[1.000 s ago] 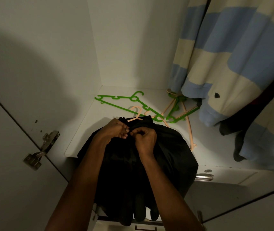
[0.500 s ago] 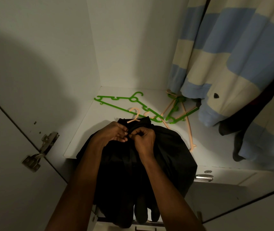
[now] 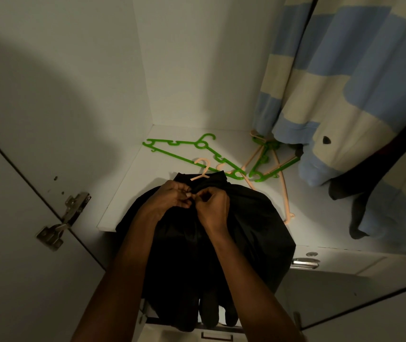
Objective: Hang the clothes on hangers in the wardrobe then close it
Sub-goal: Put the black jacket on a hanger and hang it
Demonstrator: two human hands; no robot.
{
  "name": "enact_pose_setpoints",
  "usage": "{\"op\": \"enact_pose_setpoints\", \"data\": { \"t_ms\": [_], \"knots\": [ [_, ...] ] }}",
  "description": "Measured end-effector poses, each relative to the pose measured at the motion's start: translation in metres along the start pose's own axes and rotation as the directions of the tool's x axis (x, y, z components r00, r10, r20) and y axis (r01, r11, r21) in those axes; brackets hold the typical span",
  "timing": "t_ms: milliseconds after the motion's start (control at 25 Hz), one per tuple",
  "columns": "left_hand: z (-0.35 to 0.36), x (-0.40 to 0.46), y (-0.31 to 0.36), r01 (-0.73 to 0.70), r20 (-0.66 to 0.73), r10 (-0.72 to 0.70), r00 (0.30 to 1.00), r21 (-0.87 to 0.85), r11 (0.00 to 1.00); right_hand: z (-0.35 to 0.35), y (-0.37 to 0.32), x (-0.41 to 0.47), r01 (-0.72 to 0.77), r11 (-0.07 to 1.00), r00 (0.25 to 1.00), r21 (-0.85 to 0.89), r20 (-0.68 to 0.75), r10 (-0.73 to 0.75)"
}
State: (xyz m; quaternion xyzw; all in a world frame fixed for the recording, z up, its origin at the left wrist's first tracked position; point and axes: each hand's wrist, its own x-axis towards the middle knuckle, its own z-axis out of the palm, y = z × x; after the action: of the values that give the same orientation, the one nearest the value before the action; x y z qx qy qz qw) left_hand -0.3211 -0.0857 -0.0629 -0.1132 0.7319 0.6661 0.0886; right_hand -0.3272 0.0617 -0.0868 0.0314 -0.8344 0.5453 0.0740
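Note:
A black garment [image 3: 251, 225] lies over the front edge of the white wardrobe shelf [image 3: 132, 183] and hangs down in front. A peach hanger's hook [image 3: 203, 169] pokes out of its collar. My left hand [image 3: 169, 198] and my right hand [image 3: 213, 206] meet at the neck of the garment, each pinching the black fabric just below the collar, fingertips touching. Loose green hangers [image 3: 184, 150] and peach hangers [image 3: 283, 191] lie on the shelf behind the garment.
A blue and cream striped garment [image 3: 345, 90] hangs at the right, with dark clothing [image 3: 357, 208] below it. The open wardrobe door with a metal hinge [image 3: 66, 218] stands at the left. A chrome handle [image 3: 304, 262] sits under the shelf at the right.
Both hands stay at the collar with only small finger movements. The garment and hangers have not shifted.

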Motion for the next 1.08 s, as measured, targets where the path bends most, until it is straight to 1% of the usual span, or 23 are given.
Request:
{"op": "enact_pose_setpoints", "data": {
  "t_ms": [120, 200, 320, 480, 680, 760, 920, 1080],
  "knots": [
    [0.001, 0.001, 0.000, -0.020, -0.018, 0.020, 1.000, 0.014, 1.000, 0.001, 0.001, 0.001, -0.011, 0.999, 1.000, -0.030, 0.029, 0.012],
    [0.004, -0.001, -0.003, -0.055, -0.067, 0.056, 0.996, 0.023, 0.998, -0.002, 0.000, 0.002, 0.003, 1.000, 0.999, -0.028, 0.043, -0.002],
    [0.008, -0.001, -0.008, -0.112, -0.137, 0.117, 0.984, 0.040, 0.993, -0.002, 0.002, 0.005, 0.014, 0.996, 0.998, -0.085, 0.057, -0.009],
    [0.007, -0.001, -0.012, -0.162, -0.147, 0.167, 0.975, 0.043, 0.986, 0.000, 0.005, 0.005, 0.050, 0.993, 0.996, -0.111, 0.077, -0.042],
    [0.008, 0.003, -0.014, -0.141, -0.119, 0.157, 0.980, 0.137, 0.980, -0.001, 0.009, 0.009, 0.083, 0.984, 0.987, -0.154, 0.147, -0.060],
    [0.011, 0.004, -0.013, -0.157, -0.148, 0.180, 0.972, 0.156, 0.975, -0.001, 0.011, 0.010, 0.092, 0.979, 0.986, -0.181, 0.156, -0.064],
    [0.013, 0.001, -0.018, -0.216, -0.230, 0.234, 0.945, 0.104, 0.971, 0.000, 0.011, 0.011, 0.084, 0.986, 0.989, -0.142, 0.130, -0.065],
    [0.012, -0.003, -0.016, -0.207, -0.238, 0.206, 0.949, 0.025, 0.978, -0.001, 0.014, 0.011, 0.099, 0.992, 0.989, -0.077, 0.118, -0.089]
  ]
}}
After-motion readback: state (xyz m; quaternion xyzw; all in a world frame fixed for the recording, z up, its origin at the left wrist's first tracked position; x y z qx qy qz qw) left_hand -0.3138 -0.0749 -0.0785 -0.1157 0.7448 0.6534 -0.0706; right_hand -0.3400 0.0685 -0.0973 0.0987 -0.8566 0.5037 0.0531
